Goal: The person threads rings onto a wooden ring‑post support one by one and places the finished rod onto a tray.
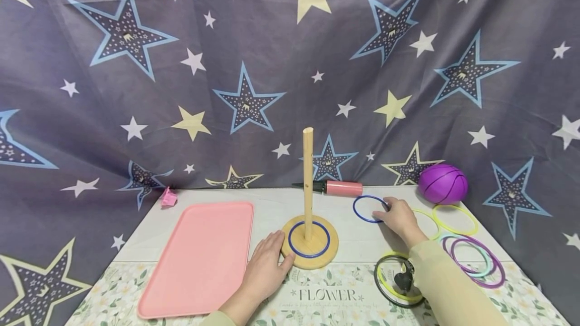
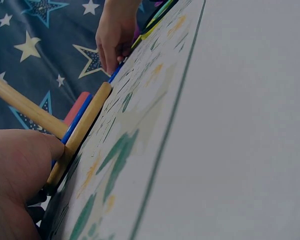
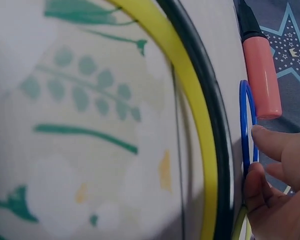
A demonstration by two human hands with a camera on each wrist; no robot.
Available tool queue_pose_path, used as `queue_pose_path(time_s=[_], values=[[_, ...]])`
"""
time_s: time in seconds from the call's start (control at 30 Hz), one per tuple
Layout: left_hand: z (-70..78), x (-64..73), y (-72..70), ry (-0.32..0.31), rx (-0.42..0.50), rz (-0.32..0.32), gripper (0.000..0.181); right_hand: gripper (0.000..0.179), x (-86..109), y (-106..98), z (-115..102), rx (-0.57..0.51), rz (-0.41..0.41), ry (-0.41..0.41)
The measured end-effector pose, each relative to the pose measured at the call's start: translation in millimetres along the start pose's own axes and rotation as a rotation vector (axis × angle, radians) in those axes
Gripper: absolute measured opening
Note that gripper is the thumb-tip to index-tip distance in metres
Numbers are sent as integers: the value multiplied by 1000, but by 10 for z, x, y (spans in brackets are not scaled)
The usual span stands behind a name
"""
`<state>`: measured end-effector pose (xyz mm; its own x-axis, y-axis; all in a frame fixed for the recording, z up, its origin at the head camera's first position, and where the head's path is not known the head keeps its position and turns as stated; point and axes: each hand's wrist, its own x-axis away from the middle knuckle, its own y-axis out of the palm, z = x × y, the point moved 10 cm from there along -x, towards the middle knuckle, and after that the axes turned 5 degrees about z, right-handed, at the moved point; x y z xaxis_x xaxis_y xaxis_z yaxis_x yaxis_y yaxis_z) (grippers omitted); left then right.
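The person's right hand [image 1: 401, 215] pinches the near-right rim of a blue ring [image 3: 243, 120] between thumb and curled fingers, close to the tabletop's [image 1: 358, 250] back edge, just beside a pink pump [image 1: 344, 188]. The left hand [image 1: 266, 268], fingers extended and gripping nothing, rests its thumb against a round wooden base [image 1: 310, 264]. A second blue ring [image 1: 309, 256] lies on that base, around its upright peg [image 1: 308, 180]. A purple ball [image 1: 442, 184] sits at the back right corner.
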<state>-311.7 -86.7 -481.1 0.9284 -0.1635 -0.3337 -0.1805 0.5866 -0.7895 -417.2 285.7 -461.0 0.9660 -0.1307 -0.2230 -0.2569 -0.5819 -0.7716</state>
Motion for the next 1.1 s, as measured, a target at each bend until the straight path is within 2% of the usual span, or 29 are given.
queue_pose_path(time_s=[0.2, 0.43, 0.57, 0.97, 1.1], values=[[3, 8, 9, 1, -1, -6, 67, 68, 10, 18, -18, 30, -15, -22], [-5, 17, -1, -10, 6, -13, 68, 59, 31, 51, -66, 4, -82, -37], [-15, 27, -2, -12, 5, -12, 68, 50, 51, 67, -81, -7, -107, -32], [-5, -7, 2, -3, 0, -10, 69, 19, 61, -3, -79, -8, -88, -48], [-7, -8, 7, -2, 1, -12, 69, 8, -14, 78, 43, -6, -78, -77]])
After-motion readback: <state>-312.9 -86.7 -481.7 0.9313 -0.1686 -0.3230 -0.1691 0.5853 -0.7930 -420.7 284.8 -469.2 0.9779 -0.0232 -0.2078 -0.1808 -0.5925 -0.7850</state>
